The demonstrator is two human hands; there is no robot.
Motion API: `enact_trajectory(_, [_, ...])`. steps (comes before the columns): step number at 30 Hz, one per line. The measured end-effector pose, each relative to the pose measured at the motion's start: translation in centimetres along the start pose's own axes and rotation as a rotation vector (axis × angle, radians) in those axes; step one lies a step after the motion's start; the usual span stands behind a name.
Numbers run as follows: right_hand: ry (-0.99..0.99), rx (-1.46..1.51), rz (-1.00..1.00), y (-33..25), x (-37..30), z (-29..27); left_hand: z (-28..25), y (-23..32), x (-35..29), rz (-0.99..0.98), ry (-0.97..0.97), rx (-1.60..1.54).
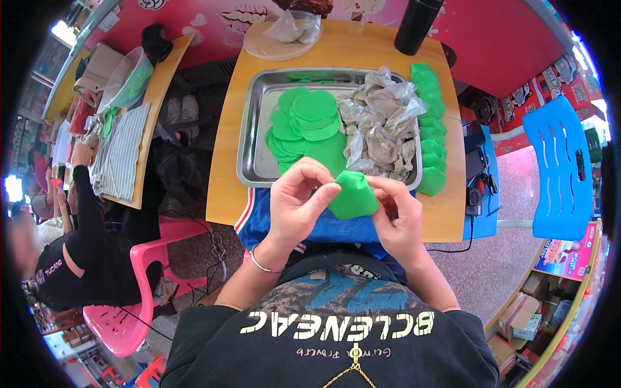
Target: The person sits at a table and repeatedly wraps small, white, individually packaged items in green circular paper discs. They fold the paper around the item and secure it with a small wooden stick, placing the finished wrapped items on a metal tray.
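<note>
My left hand (301,202) and my right hand (398,212) pinch a soft green folded piece (353,196) between them, just over the table's near edge. Its top edge is gathered and creased; whether anything is inside cannot be seen. Beyond my hands lies a metal tray (248,139). Loose piles of thin round green pieces (310,119) fill much of its left half. On its right are several clear plastic bags (381,123) with greyish-brown contents. Along the tray's right side runs an overlapping row of folded green pieces (431,139).
The wooden table (223,155) also bears a round clear lid (259,45) and a black cylinder (417,26) at the back. A blue chair (556,168) stands right, a pink chair (139,284) left. Another person (90,239) sits at a side table (158,97).
</note>
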State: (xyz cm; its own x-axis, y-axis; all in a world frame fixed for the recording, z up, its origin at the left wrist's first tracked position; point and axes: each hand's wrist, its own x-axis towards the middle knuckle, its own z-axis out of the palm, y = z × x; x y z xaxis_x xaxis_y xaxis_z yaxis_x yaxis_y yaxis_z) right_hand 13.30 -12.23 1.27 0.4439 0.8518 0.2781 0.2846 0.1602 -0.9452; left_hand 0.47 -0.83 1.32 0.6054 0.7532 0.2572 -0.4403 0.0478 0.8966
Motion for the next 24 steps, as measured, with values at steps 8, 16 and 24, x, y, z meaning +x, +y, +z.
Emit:
enact_trajectory(8, [0.034, 0.367, 0.13, 0.3, -0.9, 0.1, 0.4, -0.3, -0.1, 0.068, 0.064, -0.05])
enact_trajectory(16, [0.104, 0.345, 0.097, -0.4, -0.5, 0.6, 0.6, -0.5, -0.3, 0.152, 0.108, -0.001])
enact_trajectory(24, [-0.016, -0.047, -0.117, 0.0, -0.1, 0.3, 0.7, 0.1, -0.5, 0.064, 0.018, 0.081])
